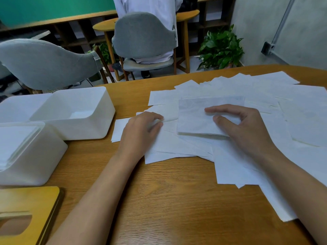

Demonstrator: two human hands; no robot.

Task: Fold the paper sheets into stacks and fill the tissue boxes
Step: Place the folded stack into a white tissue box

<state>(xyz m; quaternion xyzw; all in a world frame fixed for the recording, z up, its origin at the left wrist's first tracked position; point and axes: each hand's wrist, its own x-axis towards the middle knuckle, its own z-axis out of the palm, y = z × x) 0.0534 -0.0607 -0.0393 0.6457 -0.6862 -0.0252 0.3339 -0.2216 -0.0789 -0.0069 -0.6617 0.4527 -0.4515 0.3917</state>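
Observation:
Several loose white paper sheets (276,96) lie spread over the right half of the wooden table (177,200). A folded sheet (194,119) lies on top of the pile. My right hand (242,128) pinches its right edge between thumb and forefinger. My left hand (141,129) rests on the pile's left part, its fingertips pinching a sheet's edge (169,119). At the left stand two white tissue boxes: the far one (74,112) is open and looks empty, the near one (31,152) holds a stack of folded sheets.
A wooden box lid with an oval slot (26,214) lies at the near left corner. Beyond the table stand grey chairs (44,62); a person in white sits on one (145,36). A potted plant (221,48) is on the floor.

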